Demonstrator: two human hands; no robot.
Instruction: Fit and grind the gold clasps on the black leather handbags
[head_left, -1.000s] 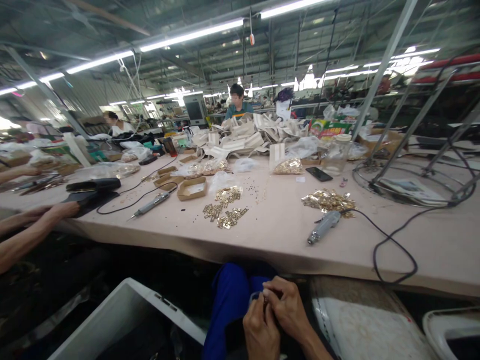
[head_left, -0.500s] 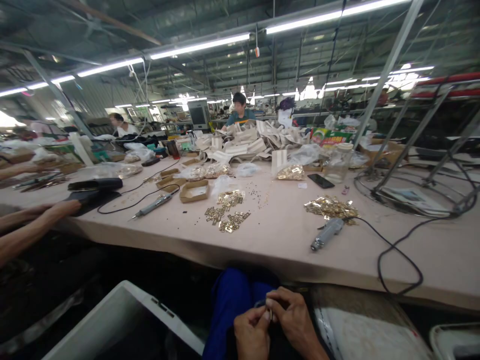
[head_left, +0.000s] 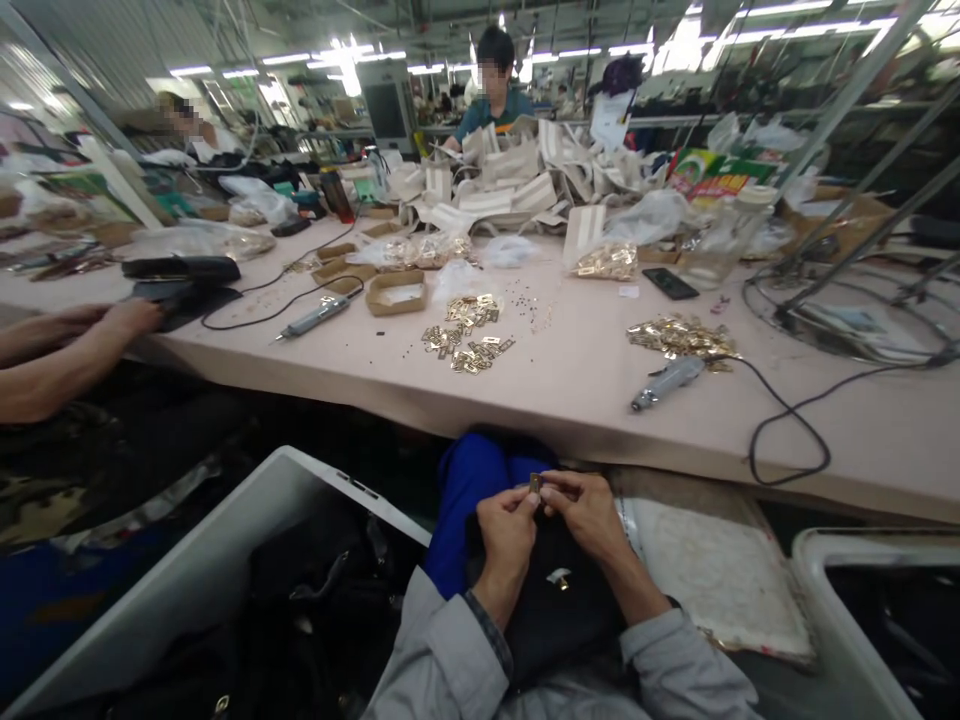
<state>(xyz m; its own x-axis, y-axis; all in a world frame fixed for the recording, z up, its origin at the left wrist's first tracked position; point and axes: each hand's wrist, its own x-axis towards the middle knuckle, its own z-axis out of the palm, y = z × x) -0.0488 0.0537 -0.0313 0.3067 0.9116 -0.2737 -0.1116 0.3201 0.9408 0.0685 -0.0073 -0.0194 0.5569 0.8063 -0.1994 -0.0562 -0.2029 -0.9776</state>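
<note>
Over my lap, my left hand (head_left: 510,515) and my right hand (head_left: 581,503) meet, pinching a small gold metal plate (head_left: 535,483) between their fingertips. A black bag (head_left: 566,625) with a small gold-coloured fitting (head_left: 560,579) lies on my lap beneath them. On the table ahead are piles of similar gold metal plates (head_left: 471,340), and a second gold pile (head_left: 679,338) sits further right. A grey electric screwdriver (head_left: 667,383) rests in front of that second pile.
A white bin (head_left: 292,480) holding black items stands at my left, another white bin (head_left: 832,590) at my right. Another electric screwdriver (head_left: 319,315), cardboard trays (head_left: 396,293) and a phone (head_left: 670,284) lie on the table (head_left: 375,385). At left a co-worker's hands (head_left: 131,318) touch a black item.
The view has tipped downward, bringing my forearms, the black bag and more of both bins into sight. My hands stay together, and the gold plate between them now shows more clearly.
</note>
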